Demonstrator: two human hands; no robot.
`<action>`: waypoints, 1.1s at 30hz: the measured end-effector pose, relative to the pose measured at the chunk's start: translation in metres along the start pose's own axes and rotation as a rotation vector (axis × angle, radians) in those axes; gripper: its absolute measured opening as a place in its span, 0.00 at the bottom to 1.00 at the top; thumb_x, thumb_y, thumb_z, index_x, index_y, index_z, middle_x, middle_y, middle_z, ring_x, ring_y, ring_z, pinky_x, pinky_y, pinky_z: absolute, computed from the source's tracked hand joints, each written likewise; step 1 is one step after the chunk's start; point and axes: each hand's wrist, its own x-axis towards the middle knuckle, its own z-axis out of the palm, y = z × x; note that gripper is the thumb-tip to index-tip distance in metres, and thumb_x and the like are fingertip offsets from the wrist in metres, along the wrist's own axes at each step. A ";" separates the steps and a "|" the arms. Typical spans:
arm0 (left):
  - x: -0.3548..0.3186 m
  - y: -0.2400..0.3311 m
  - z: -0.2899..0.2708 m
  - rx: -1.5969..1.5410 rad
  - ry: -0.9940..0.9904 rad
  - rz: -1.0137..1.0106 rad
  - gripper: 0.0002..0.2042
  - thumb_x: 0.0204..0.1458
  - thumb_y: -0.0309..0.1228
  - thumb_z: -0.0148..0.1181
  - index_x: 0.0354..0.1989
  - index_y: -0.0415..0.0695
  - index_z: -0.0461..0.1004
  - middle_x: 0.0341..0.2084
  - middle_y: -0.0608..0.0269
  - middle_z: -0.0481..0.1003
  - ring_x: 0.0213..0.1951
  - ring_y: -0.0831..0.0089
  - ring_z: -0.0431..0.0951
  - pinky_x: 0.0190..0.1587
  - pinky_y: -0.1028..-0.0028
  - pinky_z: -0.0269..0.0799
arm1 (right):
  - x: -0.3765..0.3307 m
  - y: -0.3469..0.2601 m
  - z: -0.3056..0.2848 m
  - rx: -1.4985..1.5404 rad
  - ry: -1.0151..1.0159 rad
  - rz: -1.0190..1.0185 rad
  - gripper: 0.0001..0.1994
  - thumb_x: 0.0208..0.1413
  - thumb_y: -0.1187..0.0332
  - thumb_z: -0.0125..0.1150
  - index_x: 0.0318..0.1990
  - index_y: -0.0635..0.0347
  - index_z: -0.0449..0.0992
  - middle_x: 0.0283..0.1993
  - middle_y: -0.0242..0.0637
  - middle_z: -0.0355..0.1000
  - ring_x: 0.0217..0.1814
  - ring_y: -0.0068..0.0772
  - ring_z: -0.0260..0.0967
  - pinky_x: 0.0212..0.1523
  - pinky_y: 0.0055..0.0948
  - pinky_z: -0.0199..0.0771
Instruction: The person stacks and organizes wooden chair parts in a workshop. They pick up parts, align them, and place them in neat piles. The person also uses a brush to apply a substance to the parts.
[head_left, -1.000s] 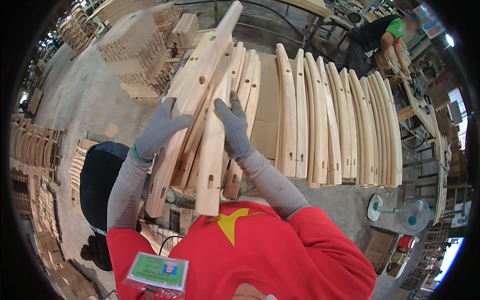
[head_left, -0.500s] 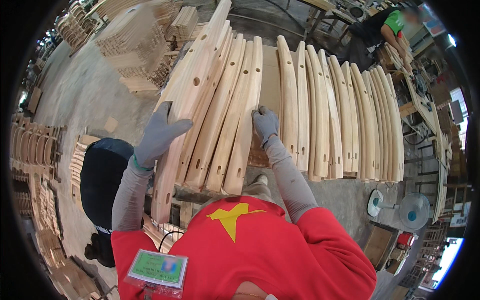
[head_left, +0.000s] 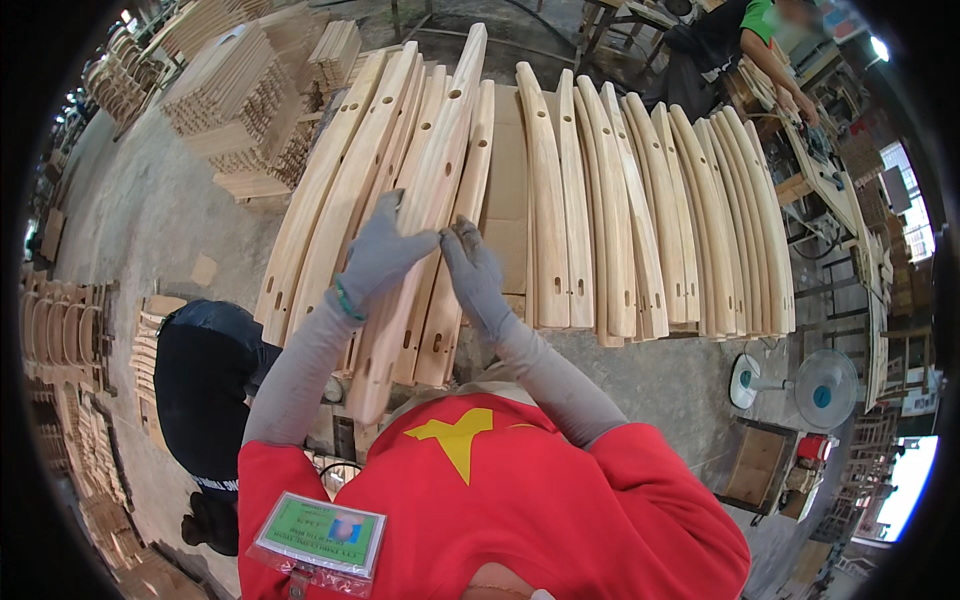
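Head view: left of the cardboard (head_left: pixel 507 180), your left hand (head_left: pixel 382 258) lies on a wooden slat (head_left: pixel 440 140), thumb spread; your right hand (head_left: pixel 475 280) bends its fingers beside the slat's cardboard-side edge. Whether either grips, I cannot tell. More slats (head_left: pixel 546 220) line the cardboard's right.

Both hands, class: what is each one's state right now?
Left hand: holding a pale wooden slat, thumb across it.
Right hand: cannot tell whether it grips.
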 end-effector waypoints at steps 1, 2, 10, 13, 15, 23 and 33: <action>0.002 -0.003 0.005 0.038 0.031 -0.010 0.37 0.45 0.47 0.61 0.57 0.30 0.60 0.48 0.42 0.71 0.51 0.57 0.72 0.55 0.69 0.65 | -0.010 -0.010 0.003 0.106 -0.008 0.024 0.34 0.53 0.62 0.59 0.63 0.69 0.53 0.61 0.52 0.61 0.57 0.39 0.65 0.54 0.30 0.66; 0.000 -0.006 0.006 -0.091 -0.019 -0.008 0.33 0.49 0.44 0.59 0.57 0.31 0.61 0.48 0.45 0.71 0.51 0.62 0.72 0.54 0.70 0.65 | -0.023 -0.024 0.007 0.211 -0.020 0.051 0.35 0.52 0.63 0.61 0.64 0.68 0.53 0.61 0.49 0.61 0.56 0.37 0.65 0.53 0.29 0.66; -0.027 0.033 -0.022 -0.402 -0.271 0.025 0.21 0.59 0.35 0.50 0.56 0.33 0.65 0.50 0.55 0.71 0.54 0.72 0.69 0.58 0.74 0.61 | -0.040 -0.027 -0.037 -0.155 0.002 0.283 0.44 0.41 0.65 0.69 0.65 0.65 0.50 0.52 0.48 0.68 0.52 0.36 0.67 0.53 0.29 0.67; -0.056 0.027 -0.048 -0.484 -0.177 0.021 0.20 0.58 0.30 0.51 0.57 0.32 0.64 0.52 0.54 0.70 0.55 0.70 0.68 0.58 0.73 0.61 | -0.051 -0.001 -0.034 -0.287 0.121 0.199 0.42 0.43 0.65 0.68 0.64 0.66 0.52 0.51 0.49 0.69 0.52 0.36 0.67 0.52 0.29 0.67; -0.070 0.021 -0.068 -0.407 -0.073 0.030 0.20 0.58 0.30 0.51 0.56 0.32 0.64 0.52 0.54 0.70 0.55 0.69 0.68 0.58 0.72 0.61 | -0.044 0.019 -0.037 -0.189 0.157 0.172 0.39 0.46 0.64 0.67 0.63 0.67 0.53 0.52 0.49 0.69 0.52 0.36 0.67 0.53 0.29 0.66; -0.135 -0.024 -0.105 0.479 0.301 -0.086 0.33 0.41 0.37 0.65 0.58 0.37 0.63 0.52 0.48 0.69 0.54 0.55 0.69 0.57 0.68 0.62 | -0.006 0.074 -0.043 -0.617 0.203 0.157 0.23 0.58 0.58 0.53 0.53 0.69 0.67 0.55 0.57 0.65 0.54 0.54 0.65 0.56 0.40 0.64; -0.156 -0.062 -0.076 0.630 0.216 -0.162 0.36 0.42 0.45 0.61 0.59 0.39 0.61 0.43 0.48 0.69 0.45 0.53 0.69 0.47 0.59 0.66 | -0.009 0.007 0.002 -0.711 0.173 -0.354 0.21 0.56 0.62 0.55 0.53 0.65 0.70 0.59 0.55 0.60 0.55 0.49 0.66 0.57 0.36 0.64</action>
